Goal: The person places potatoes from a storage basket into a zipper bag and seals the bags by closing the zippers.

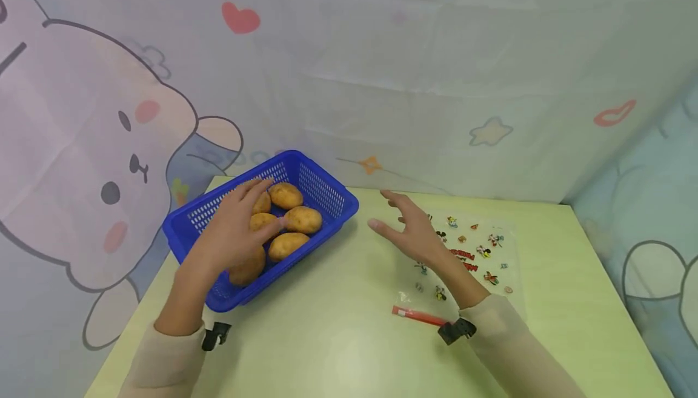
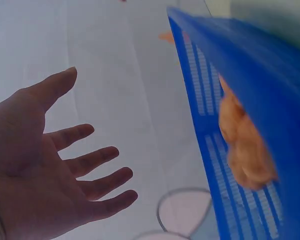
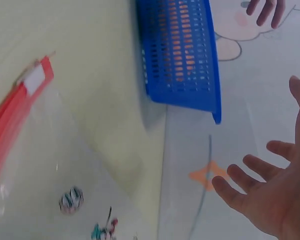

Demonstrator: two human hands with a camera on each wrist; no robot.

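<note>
A blue plastic basket (image 1: pixel 327 189) stands at the table's back left and holds several brown potatoes (image 1: pixel 302 219). My left hand (image 1: pixel 240 228) hovers over the basket with fingers spread, just above the potatoes and holding nothing; the left wrist view shows its open palm (image 2: pixel 45 170) beside the basket wall (image 2: pixel 270 115). My right hand (image 1: pixel 411 228) floats open above the table to the right of the basket, fingers straight, over a clear zip bag (image 1: pixel 480 258) printed with cartoon figures. The right wrist view shows that open hand (image 3: pixel 277 190) and the basket (image 3: pixel 182 55).
The bag's red zip strip (image 1: pixel 417 315) lies near my right wrist. The light green table (image 1: pixel 338 337) is backed by a cartoon-print cloth wall (image 1: pixel 382 71) on the far and side edges. The basket sits close to the left table edge.
</note>
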